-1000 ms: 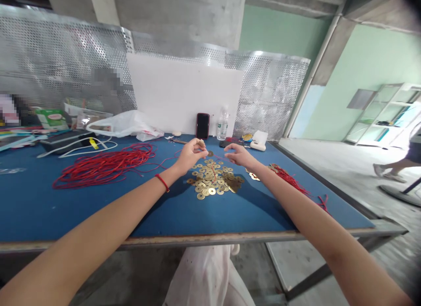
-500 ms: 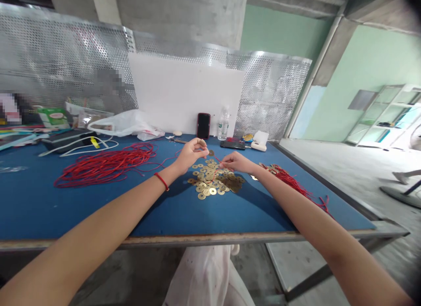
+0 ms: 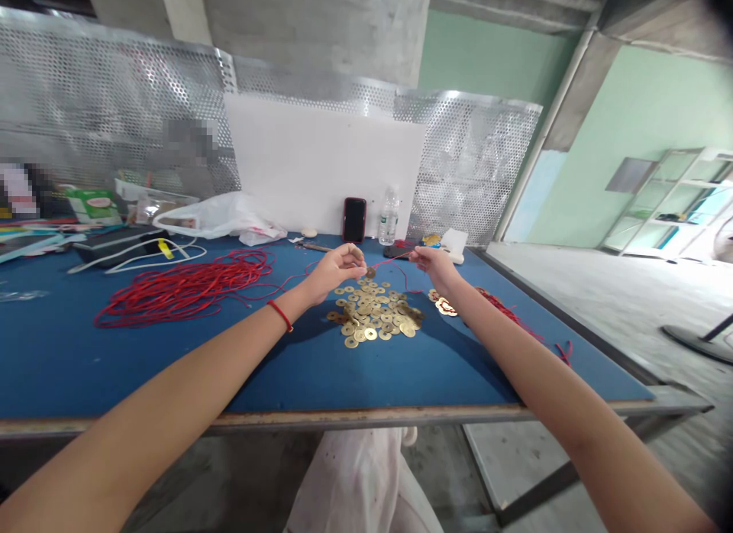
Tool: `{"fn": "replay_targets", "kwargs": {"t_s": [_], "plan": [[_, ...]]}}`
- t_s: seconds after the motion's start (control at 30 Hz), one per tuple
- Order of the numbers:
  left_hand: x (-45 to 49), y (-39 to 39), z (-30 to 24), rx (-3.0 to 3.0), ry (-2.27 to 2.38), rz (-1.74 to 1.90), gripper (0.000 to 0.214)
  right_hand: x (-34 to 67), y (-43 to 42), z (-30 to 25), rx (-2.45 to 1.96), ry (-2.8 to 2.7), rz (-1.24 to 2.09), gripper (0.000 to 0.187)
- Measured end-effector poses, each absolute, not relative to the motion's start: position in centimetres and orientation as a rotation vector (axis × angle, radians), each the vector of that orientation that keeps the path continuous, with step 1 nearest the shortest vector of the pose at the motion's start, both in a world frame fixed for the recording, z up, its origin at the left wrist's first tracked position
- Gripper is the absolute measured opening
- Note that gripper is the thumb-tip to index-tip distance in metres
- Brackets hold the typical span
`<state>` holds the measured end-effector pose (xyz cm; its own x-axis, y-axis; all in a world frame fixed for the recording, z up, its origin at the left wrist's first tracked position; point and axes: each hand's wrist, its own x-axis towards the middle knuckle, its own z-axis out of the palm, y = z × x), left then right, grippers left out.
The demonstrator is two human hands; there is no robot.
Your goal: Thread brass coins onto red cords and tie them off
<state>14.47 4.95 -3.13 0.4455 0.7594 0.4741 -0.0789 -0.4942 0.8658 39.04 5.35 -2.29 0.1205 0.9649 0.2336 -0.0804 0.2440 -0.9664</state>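
Note:
A pile of brass coins (image 3: 373, 313) with holes lies on the blue table (image 3: 172, 365). Above its far edge my left hand (image 3: 335, 269) is closed in a pinch on a coin (image 3: 370, 272) threaded on a red cord (image 3: 392, 262). My right hand (image 3: 436, 264) is closed on the other end of that cord, raised and to the right, so the cord stretches between the two hands. A red band circles my left wrist.
A large tangle of red cord (image 3: 177, 289) lies to the left. More red strings with coins (image 3: 504, 308) lie to the right. A phone (image 3: 353, 218), a water bottle (image 3: 389, 215), a white plastic bag (image 3: 217, 214) and cables stand along the back panel.
My right hand dropped to the coin pile, pinched the cord end, then lifted up and to the right, drawing the cord taut. My left hand stayed in place.

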Motion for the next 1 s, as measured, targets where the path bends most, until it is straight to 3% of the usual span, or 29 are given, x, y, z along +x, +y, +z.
{"fn": "replay_targets", "kwargs": {"t_s": [0.17,0.3,0.43,0.63,1.0], "plan": [[14.4,4.8,-2.9,1.791,0.552,1.149,0.026,39.8,5.9,-2.4,-0.981,-0.891,1.083,0.011],[14.4,4.7,-2.9,1.778,0.554,1.136,0.027,40.2,6.1,-2.9,-1.205,-1.023,0.774,0.011],[14.6,4.5,-2.9,1.770,0.573,1.106,0.029,38.1,5.0,-2.6,-1.067,-1.398,0.507,0.019],[15.0,3.8,-2.6,1.762,0.578,1.063,0.031,34.5,1.6,-1.7,-0.849,-1.951,0.786,0.027],[14.9,3.8,-2.5,1.735,0.537,1.008,0.033,34.8,1.3,-1.9,-0.783,-1.832,1.180,0.023]]}}
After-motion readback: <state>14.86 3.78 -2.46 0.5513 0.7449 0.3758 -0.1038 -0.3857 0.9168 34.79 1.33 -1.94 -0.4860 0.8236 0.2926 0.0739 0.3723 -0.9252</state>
